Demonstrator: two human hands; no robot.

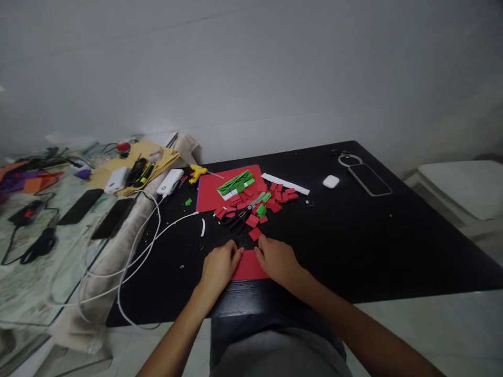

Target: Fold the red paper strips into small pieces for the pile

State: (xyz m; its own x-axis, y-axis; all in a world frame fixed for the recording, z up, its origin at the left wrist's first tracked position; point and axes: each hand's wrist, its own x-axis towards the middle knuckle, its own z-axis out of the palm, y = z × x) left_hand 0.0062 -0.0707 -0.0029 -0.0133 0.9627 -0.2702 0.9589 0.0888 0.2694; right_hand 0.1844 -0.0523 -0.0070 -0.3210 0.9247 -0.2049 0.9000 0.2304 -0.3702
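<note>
A sheet of red paper (250,268) lies near the front edge of the black table, between my two hands. My left hand (220,263) is closed at its far left corner, thumb pressed on the paper. At the far right corner, my right hand (278,259) is closed in the same way, its fingertips mostly hidden. Just beyond the fingers lies a small red paper square (255,234). Black-handled scissors (238,224) rest among many cut red pieces (277,201), with a few green paper pieces (261,210) mixed in.
Behind the scraps, green folded strips (236,182) lie on a larger red sheet (210,195). A yellow glue gun (197,173) and a white power bank (170,181) stand left. White cables (153,243) loop across the left side. A phone (370,179) and white case (330,181) lie right.
</note>
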